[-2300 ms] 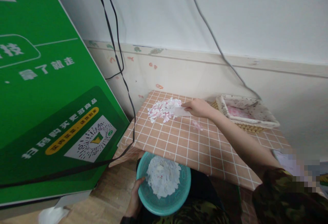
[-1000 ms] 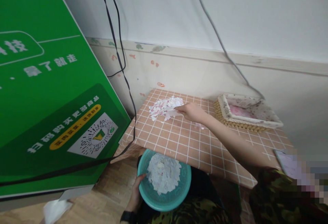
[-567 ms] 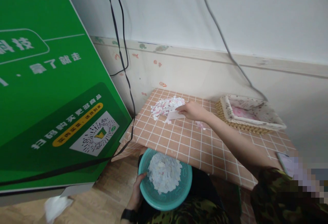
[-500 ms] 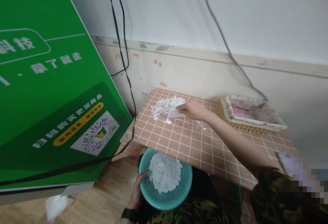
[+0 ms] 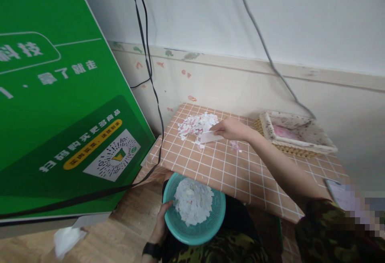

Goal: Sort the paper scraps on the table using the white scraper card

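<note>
My right hand [image 5: 229, 129] grips a flat white card [image 5: 210, 137], its edge low at the near side of a heap of white and pink paper scraps [image 5: 195, 125]. A few pink scraps [image 5: 236, 146] lie on the tabletop to the right, under my wrist. My left hand [image 5: 165, 215] is closed on the left rim of a teal plastic basket [image 5: 221, 219], thumb over the edge and other fingers hidden. Pale shredded paper [image 5: 194, 202] is piled in the basket, which sits on my lap below the table edge.
The table wears a brown checked cloth [image 5: 228, 168]. A cloth-lined wicker basket [image 5: 303, 148] stands at the back right against the wall. Dark cables [image 5: 147, 50] hang beside a large green cabinet [image 5: 36, 114] on the left. A white bag [image 5: 67, 241] lies on the floor.
My right hand with the card has shifted slightly right and toward me, away from the middle of the heap. The left hand and teal basket stay put.
</note>
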